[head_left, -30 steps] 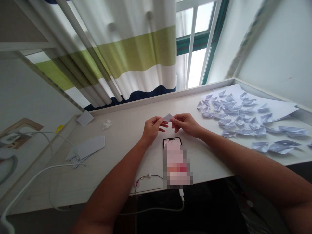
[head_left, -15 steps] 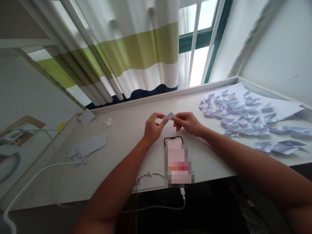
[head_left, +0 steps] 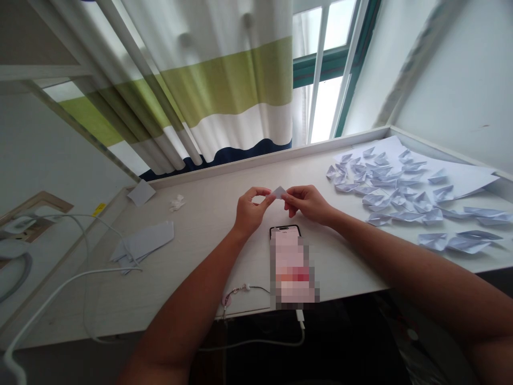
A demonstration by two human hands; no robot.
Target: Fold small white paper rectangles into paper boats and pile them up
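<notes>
- Small paper piece (head_left: 280,191), and it's caught right between the two sets of fingers, a pale peak pointing away from them!
- Left hand (head_left: 249,211): thumb and fingers pinching the near left side.
- Right hand (head_left: 309,204): thumb and fingers clamped on the right side, other fingers curled beneath.
- Just nearer the person than the fingers, a phone (head_left: 292,259) lies on the tabletop (head_left: 208,240), screen lit.
- Right of the fingers, what a crowd: folded paper pieces (head_left: 421,202), some resting on a white sheet (head_left: 473,174)!
- Left of the fingers, a crumpled white scrap (head_left: 177,202); farther left, a paper square (head_left: 141,193) and loose paper slips (head_left: 150,239).
</notes>
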